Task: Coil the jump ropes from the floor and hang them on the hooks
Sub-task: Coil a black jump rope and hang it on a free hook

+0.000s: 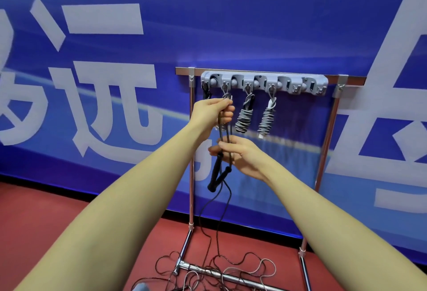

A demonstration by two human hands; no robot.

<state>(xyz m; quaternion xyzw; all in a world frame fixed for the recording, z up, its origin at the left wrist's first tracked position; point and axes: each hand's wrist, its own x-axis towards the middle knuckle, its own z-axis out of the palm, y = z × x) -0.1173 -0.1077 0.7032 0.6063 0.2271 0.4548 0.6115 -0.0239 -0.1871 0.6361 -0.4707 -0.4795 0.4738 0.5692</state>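
Left grip [211,111]: pinching the black jump rope [223,135] near the hook rail [263,82].
Right grip [240,156]: curling round the rope's handles [217,171].

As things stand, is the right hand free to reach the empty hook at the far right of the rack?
Probably not yet: the right hand holds the black jump rope with the left hand. The path to the far-right hook itself looks unobstructed.

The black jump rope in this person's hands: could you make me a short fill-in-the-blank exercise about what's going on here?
1. The left hand grips the black jump rope near the grey plastic hook rail on the ____ metal stand.
2. The right hand holds it just above its two black ____.
3. Two coiled ____ ropes hang from hooks.
4. Loose rope lies on the ____ floor.

Missing words: silver; handles; grey; red
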